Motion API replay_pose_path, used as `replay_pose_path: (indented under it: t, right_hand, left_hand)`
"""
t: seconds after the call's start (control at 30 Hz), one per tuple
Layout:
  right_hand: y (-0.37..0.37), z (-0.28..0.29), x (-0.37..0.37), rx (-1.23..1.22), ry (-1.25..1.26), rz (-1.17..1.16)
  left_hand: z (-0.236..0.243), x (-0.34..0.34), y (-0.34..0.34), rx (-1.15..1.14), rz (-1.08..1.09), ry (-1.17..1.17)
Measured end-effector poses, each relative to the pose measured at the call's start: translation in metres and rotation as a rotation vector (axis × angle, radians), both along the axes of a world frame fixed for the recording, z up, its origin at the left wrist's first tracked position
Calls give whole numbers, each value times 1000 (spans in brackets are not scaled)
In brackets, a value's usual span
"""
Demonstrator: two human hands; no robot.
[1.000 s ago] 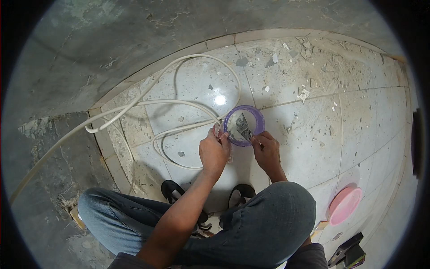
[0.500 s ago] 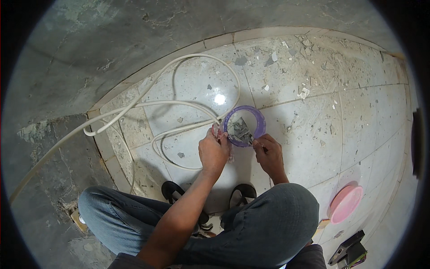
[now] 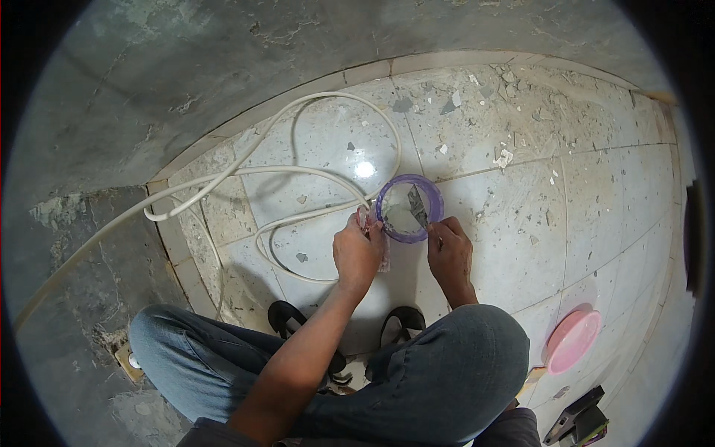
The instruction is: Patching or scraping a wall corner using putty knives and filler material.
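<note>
A round purple bowl (image 3: 436,195) with a pale, whitish paste inside is in front of me, above the tiled floor. My left hand (image 3: 357,252) is closed at its left rim, thumb at the edge. A crumpled clear plastic bag with red print (image 3: 385,261) shows beside the left fingers; whether they pinch it too I cannot tell. My right hand (image 3: 450,257) grips a putty knife (image 3: 417,204) at the bowl's near right side. Its grey, smeared blade slants into the bowl, seen nearly edge-on. The fingers hide the handle.
A cream hose (image 3: 305,170) lies looped at the left. Plaster chips (image 3: 503,159) litter the far floor along the rough grey wall (image 3: 223,67). At the right are a pink basin (image 3: 573,341) and a dark boxy object (image 3: 579,422). My sandalled feet (image 3: 402,326) are close below the bowl.
The putty knife's blade has turned from broad side up to nearly edge-on and moved right within the bowl, uncovering more paste. My left hand stays at the rim.
</note>
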State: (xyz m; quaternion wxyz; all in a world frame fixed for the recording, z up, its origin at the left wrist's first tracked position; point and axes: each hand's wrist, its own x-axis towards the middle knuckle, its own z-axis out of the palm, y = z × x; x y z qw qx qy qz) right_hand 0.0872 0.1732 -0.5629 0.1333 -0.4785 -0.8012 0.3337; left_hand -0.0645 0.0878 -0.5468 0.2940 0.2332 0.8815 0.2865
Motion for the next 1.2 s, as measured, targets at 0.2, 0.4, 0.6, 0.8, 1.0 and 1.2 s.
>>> replay_pose_path:
  t: [0.2, 0.4, 0.6, 0.8, 1.0, 1.2]
  right_hand:
    - [-10, -4, 0, -36, 121, 53]
    - [-16, -3, -2, -165, 160, 11]
    - [-13, 1, 6, -377, 272, -80]
    - [-13, 6, 18, -841, 416, -366]
    - [-2, 25, 35, -974, 662, -470]
    - [28, 59, 48, -902, 714, -291]
  left_hand:
    - [-6, 0, -2, -5, -16, 14]
    - [-10, -2, -2, 21, -10, 12]
    - [-12, -1, -2, 51, -3, -25]
    - [-11, -3, -7, 62, -8, -29]
    - [17, -34, -17, 20, -180, -38]
    - [74, -58, -20, 11, -92, -223]
